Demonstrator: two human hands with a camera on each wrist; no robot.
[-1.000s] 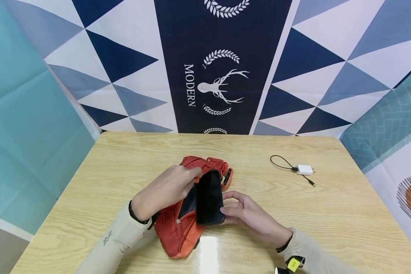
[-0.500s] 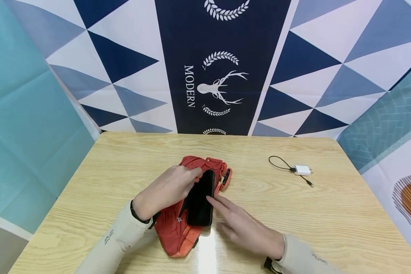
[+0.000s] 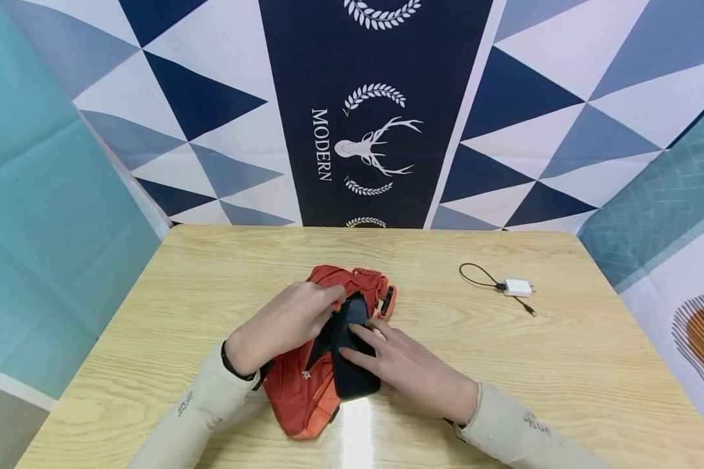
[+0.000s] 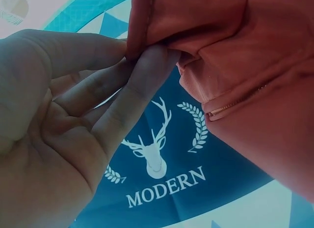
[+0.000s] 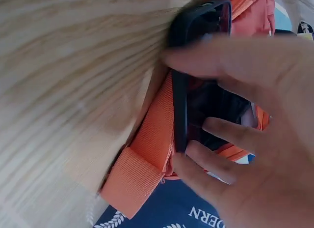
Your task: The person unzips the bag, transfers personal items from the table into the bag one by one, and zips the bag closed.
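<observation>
A red bag (image 3: 293,397) lies on the wooden table with its zipped pocket parted. My left hand (image 3: 290,326) pinches the edge of the pocket's fabric; in the left wrist view the thumb and fingertips grip the red cloth (image 4: 206,21), above a short zipper (image 4: 235,101). A black smartphone (image 3: 354,378) overlaps the pocket opening, its top end by the left fingers and its lower end over the orange trim. My right hand (image 3: 416,371) grips the phone by its right side, two fingers spread over the screen. In the right wrist view the thumb crosses the phone's dark edge (image 5: 180,102).
A white charger plug (image 3: 517,288) with a short black cable (image 3: 475,280) lies at the right of the wooden table (image 3: 211,273). An orange strap (image 5: 152,129) runs beside the phone. A patterned cloth (image 3: 223,104) hangs behind the table.
The right hand shifted its hold from the phone's lower right edge to fingers over the screen. The phone slid left, then its lower end swung right. The left hand stays on the bag.
</observation>
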